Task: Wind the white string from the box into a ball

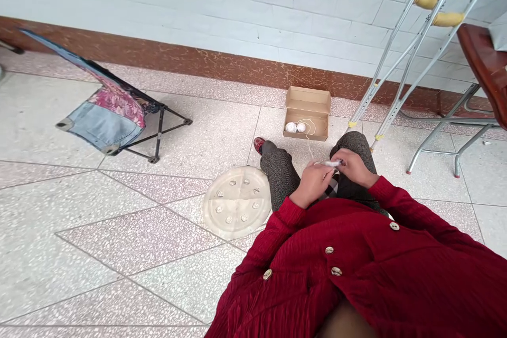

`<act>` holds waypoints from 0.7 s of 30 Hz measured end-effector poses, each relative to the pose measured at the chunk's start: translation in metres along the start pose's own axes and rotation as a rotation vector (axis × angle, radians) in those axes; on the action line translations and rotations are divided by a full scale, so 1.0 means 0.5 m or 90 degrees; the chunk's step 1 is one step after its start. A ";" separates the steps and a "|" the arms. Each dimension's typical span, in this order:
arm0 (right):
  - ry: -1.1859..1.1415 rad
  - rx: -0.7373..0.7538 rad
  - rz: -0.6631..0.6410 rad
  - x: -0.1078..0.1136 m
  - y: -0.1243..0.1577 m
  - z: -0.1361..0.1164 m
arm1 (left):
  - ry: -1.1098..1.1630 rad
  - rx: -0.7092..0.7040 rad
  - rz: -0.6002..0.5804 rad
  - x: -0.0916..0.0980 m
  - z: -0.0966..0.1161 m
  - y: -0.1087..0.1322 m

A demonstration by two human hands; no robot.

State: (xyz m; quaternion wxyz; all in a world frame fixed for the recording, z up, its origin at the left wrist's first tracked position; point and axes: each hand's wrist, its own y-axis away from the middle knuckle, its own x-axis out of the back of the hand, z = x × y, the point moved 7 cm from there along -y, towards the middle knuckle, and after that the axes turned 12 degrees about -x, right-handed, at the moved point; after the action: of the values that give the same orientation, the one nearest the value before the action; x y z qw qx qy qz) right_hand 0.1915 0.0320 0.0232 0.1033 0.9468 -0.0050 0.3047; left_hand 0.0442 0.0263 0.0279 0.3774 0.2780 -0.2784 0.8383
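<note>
Above my lap, my left hand (pixel 316 181) and my right hand (pixel 355 167) are close together with fingers closed. A small white piece of yarn work (pixel 331 163) stretches between their fingertips, each hand pinching one end. Whether a hook or needle is in my right fingers is too small to tell. A strand of cream yarn (pixel 309 149) runs from my left hand down to an open cardboard box (pixel 307 103) by the wall. Inside the box lie two white balls of yarn (pixel 291 127), side by side at the left, with loose yarn looped beside them.
A round beige mat (pixel 237 203) lies on the floor left of my legs. Farther left stands a folding chair (pixel 109 119) with a blue and floral seat. Metal crutches (pixel 410 58) lean on the wall at right, beside a reddish-brown chair (pixel 485 71).
</note>
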 end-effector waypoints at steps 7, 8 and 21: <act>-0.329 -0.179 -0.186 -0.022 0.105 -0.047 | 0.071 -0.016 0.062 0.029 -0.022 0.006; -0.354 -0.187 -0.164 -0.012 0.104 -0.059 | 0.104 0.004 0.068 0.023 -0.028 0.006; -0.323 -0.106 0.010 0.056 -0.021 -0.079 | 0.125 0.103 0.084 0.018 -0.031 0.021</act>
State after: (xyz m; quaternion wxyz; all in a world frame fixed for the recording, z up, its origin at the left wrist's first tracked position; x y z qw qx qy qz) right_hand 0.1922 0.0515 0.0689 0.1736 0.9811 -0.0634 0.0572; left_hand 0.0271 0.0351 0.0205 0.3231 0.2049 -0.1897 0.9043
